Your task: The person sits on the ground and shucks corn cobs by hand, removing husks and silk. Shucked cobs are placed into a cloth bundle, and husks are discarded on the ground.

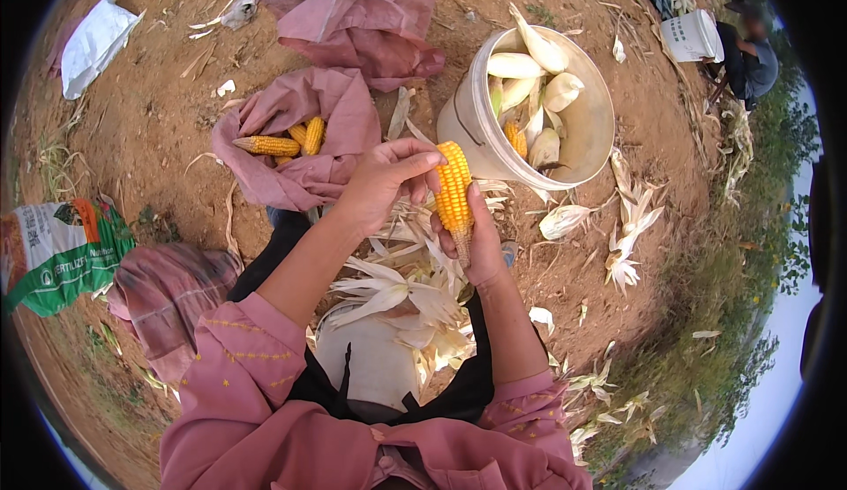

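A husked ear of corn [453,188] with bright yellow kernels stands nearly upright before me, its pale tip pointing down. My right hand [483,241] grips its lower end, thumb along the side. At its upper left side, my left hand [388,179] is closed, with thumb and fingertips against the kernels; some fingers are hidden behind. Loose pale husks [397,296] lie beneath my hands. Beyond my left hand, a pink woven sack [340,106] with its rim rolled open holds several husked ears [269,145].
A white bucket [468,133] at the right holds ears in husk and a yellow one. Husks [625,225] litter the soil. Another pink sack [362,14] lies far ahead; a green-and-white bag [66,252] is at left. A person [754,58] sits far right beside a white bucket [693,36].
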`<state>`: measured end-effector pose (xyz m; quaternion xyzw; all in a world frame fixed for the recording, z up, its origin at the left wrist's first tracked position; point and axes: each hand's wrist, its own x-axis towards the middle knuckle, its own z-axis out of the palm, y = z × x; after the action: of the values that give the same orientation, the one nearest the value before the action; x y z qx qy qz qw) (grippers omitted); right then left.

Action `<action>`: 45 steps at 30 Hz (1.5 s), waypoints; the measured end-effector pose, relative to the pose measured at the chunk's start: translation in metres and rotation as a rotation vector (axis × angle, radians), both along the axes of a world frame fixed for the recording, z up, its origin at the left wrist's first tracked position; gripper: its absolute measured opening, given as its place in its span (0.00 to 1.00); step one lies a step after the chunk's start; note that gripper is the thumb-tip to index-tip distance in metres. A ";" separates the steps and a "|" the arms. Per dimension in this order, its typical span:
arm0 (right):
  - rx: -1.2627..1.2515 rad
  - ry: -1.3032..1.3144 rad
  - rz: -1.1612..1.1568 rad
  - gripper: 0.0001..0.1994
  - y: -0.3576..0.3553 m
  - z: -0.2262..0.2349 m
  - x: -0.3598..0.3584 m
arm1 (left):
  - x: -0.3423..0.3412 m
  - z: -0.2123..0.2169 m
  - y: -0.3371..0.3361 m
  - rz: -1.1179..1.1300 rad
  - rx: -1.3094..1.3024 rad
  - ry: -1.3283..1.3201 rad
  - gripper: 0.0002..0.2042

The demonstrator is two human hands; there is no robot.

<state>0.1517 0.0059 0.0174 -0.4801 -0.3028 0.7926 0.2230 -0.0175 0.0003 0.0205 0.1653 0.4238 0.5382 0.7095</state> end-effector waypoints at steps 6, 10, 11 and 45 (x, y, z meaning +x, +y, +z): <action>-0.020 0.088 -0.078 0.26 0.005 0.005 0.002 | -0.002 0.003 -0.001 -0.106 0.026 0.034 0.08; -0.059 0.073 -0.123 0.28 0.007 0.001 0.006 | -0.002 0.005 -0.004 -0.271 0.049 0.002 0.10; -0.056 0.086 -0.119 0.28 0.007 -0.001 0.009 | -0.002 0.007 -0.005 -0.324 0.053 -0.003 0.10; 0.819 -0.376 0.059 0.30 -0.003 -0.007 -0.007 | 0.012 -0.007 -0.006 -0.059 -0.158 0.104 0.18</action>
<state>0.1444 0.0028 0.0100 -0.4790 -0.6402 0.5127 0.3129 -0.0054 -0.0059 0.0136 0.1490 0.4964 0.4725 0.7129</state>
